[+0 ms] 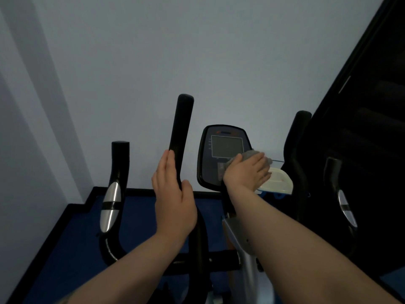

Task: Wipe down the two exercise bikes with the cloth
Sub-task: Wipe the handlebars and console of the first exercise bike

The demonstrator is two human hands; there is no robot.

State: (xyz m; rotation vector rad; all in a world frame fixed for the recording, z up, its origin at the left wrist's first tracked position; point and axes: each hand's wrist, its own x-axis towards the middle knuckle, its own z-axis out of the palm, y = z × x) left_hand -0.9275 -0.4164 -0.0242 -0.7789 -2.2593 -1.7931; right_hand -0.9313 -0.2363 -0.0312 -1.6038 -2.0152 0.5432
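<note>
An exercise bike stands in front of me with its dark console (219, 154) and grey screen facing me. My left hand (173, 194) grips the tall black padded handlebar (180, 123) just left of the console, thumb on the near side. My right hand (247, 170) presses a grey cloth (248, 155) against the lower right part of the console, and the cloth shows above and beside my fingers. A shorter black handle (119, 159) with a silver grip sensor rises at the far left.
A pale wall stands close behind the bike. Blue floor (76, 249) with a black skirting lies below. A white tray-like object (278, 183) sits right of the console. Another black handle (298, 139) and a large dark machine (361, 150) fill the right side.
</note>
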